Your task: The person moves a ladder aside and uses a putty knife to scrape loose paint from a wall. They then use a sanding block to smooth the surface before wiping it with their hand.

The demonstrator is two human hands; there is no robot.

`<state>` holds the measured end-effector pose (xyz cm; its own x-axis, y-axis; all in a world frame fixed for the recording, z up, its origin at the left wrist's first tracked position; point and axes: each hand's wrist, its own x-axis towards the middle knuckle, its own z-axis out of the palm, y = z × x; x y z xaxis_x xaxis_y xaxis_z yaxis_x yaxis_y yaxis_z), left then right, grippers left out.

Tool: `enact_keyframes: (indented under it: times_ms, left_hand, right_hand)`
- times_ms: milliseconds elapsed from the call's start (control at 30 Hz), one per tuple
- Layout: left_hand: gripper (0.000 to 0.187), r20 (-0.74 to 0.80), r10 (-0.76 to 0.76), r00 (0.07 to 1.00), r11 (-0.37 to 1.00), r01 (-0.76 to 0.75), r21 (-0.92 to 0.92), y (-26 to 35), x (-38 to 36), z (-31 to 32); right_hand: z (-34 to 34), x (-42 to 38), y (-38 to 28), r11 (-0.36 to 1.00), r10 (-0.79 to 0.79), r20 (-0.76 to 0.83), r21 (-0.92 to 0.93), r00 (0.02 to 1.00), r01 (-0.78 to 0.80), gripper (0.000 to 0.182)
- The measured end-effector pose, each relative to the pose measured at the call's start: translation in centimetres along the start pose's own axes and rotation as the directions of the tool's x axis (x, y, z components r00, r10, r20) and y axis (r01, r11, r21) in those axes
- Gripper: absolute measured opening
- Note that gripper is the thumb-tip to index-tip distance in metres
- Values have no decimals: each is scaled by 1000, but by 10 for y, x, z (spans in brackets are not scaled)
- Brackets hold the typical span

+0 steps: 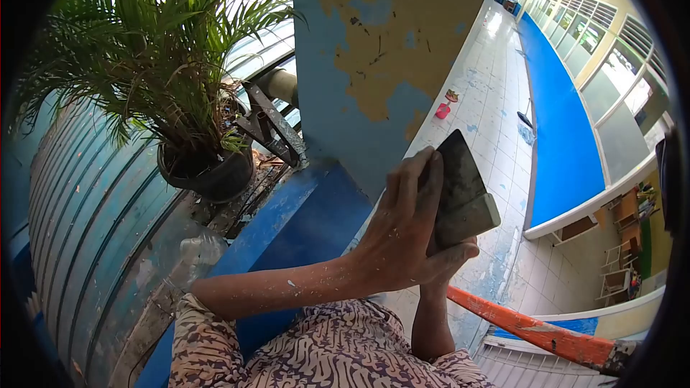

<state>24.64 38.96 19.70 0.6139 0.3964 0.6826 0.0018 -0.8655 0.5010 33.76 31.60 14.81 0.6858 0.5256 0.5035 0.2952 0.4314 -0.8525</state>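
I hold a putty scraper [460,197] in front of my body, with a dark flat blade and a thick, dusty grip along one edge. My left hand [395,233], speckled with paint flecks, has its fingers pressed on the blade. Behind and below it, my right hand [440,276] is mostly hidden and appears to grip the lower end of the scraper. Beyond the hands stands a pillar [388,43] with peeling blue paint and bare tan patches. A blue ledge [309,208] runs at its foot.
A potted palm [215,179] stands at left by a metal bracket [269,122] and corrugated sheeting [93,223]. A clear plastic container [201,251] sits near my left elbow. An orange bar [532,323] lies at lower right. Far below is a tiled corridor [481,100] with a pink object [443,111].
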Motion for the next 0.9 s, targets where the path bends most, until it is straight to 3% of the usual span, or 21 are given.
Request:
enact_keyframes:
  times_ms: [133, 200, 367, 400, 433, 500, 533, 600, 733, 800, 900]
  left_hand:
    - [115, -84, -86, 993, 983, 98, 157, 3, 12, 6]
    - [117, -87, -233, 969, 972, 234, -6, 5, 13, 14]
    - [121, -162, -296, 942, 954, 280, -111, -6, 5, 22]
    - [122, -142, -338, 930, 934, 314, -170, -10, 3, 22]
    - [122, -140, -340, 930, 934, 317, -166, -16, 0, 26]
    - [123, -174, -326, 929, 934, 287, -214, -28, -2, 29]
    - [123, -172, -326, 930, 934, 288, -213, -29, -3, 29]
    - [123, -132, -359, 924, 912, 318, -260, -29, -1, 27]
    - [123, -138, -351, 926, 908, 300, -292, -28, 3, 26]
    - [123, -111, -324, 940, 925, 290, -245, -28, 4, 20]
    - [123, -127, -293, 948, 935, 257, -245, -30, 6, 19]
  right_hand:
    - [4, 15, 4, 993, 40, 47, 113, 998, -45, 37]
    - [6, 15, 8, 982, 77, 64, 167, 995, -87, 36]
    - [12, 21, 18, 947, 159, 94, 268, 983, -178, 33]
    - [14, 30, 16, 996, -93, 151, 7, 984, 94, 28]
    - [14, 32, 18, 996, -90, 151, 10, 984, 89, 28]
    - [18, 37, 23, 933, -267, 206, -191, 942, 306, 27]
    - [18, 36, 25, 933, -265, 204, -191, 942, 304, 27]
    - [16, 34, 28, 969, -176, 209, -136, 962, 207, 29]
    - [16, 31, 21, 978, -154, 214, -108, 965, 180, 31]
    - [22, 27, 13, 969, 67, 101, 230, 993, -89, 29]
    - [10, 25, 31, 977, 77, 179, 184, 981, -110, 36]
